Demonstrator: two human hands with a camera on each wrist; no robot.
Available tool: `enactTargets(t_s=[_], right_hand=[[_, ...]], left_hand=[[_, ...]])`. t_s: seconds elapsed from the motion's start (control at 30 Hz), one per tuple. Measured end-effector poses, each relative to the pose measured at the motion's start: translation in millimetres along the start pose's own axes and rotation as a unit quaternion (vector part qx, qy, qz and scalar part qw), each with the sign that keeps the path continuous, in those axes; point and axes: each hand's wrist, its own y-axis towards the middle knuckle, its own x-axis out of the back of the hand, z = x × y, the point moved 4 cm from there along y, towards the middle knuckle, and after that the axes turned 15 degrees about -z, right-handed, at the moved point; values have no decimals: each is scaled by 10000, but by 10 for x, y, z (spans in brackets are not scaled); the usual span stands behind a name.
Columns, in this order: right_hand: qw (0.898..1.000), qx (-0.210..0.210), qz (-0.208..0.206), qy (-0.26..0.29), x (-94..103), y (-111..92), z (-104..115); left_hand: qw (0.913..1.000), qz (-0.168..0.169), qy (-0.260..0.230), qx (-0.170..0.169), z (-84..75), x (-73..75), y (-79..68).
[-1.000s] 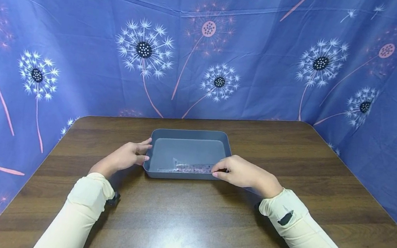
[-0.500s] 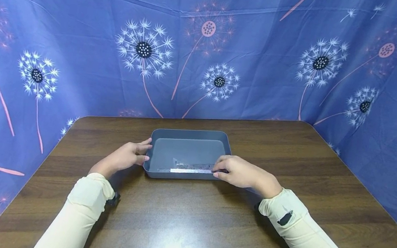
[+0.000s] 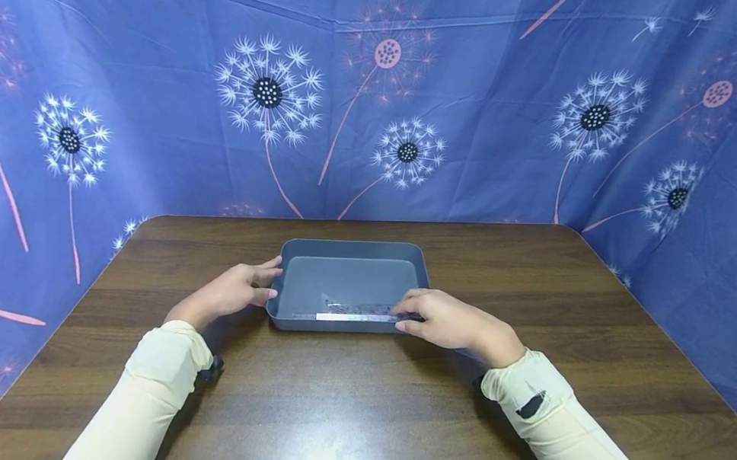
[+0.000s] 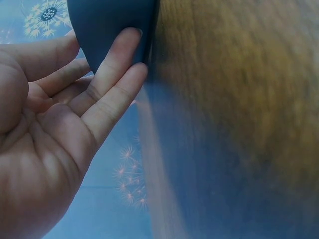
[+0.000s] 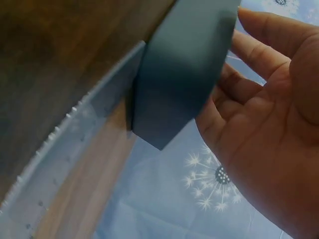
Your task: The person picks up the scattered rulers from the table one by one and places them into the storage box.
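On the wooden table a grey rectangular tray [image 3: 350, 270] lies between the hands. Inside, along its front wall, runs a clear ruler [image 3: 351, 317] with small dark markings and a bright white glare. Over the tray's front right corner, the right hand [image 3: 457, 322] pinches the ruler's right end between thumb and fingers; the fingertips are partly hidden. In the right wrist view the tray's corner [image 5: 182, 64] covers part of the fingers. At the opposite end, my left hand [image 3: 227, 293] touches the outer wall with spread, fairly straight fingers. Two of these fingers [image 4: 119, 55] show against the dark wall [image 4: 102, 22].
In the right wrist view, a translucent strip [image 5: 75, 134] with a notched pale edge meets the tray's corner. Behind the wooden table [image 3: 294, 390] hangs a blue cloth [image 3: 467, 104] with dandelion prints, which also covers the sides.
A white glare has appeared along the ruler as it shifted slightly under my right hand's fingers. The left hand and the tray have stayed in place.
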Motion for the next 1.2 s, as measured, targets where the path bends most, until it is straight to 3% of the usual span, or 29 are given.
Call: enactTargets(t_s=[0.27,0.53,0.7,0.93,1.2], right_hand=[[9991,-332,-203,149,257,-13,-1],[9943,-798,-700,-88,573,-81,-62],[9888,-1200,-787,-402,681,-139,-171],[9827,-1735,-363,-538,704,-211,-300],[9790,-1952,298,-505,527,-225,-358]], left_hand=[[10000,-4,-22,37,-7,5,-2],[10000,-31,11,-26,-14,12,-5],[10000,-24,-45,-38,-18,2,-13],[10000,-29,-35,-14,-23,-2,-14],[10000,-21,-51,5,-8,-6,-14]])
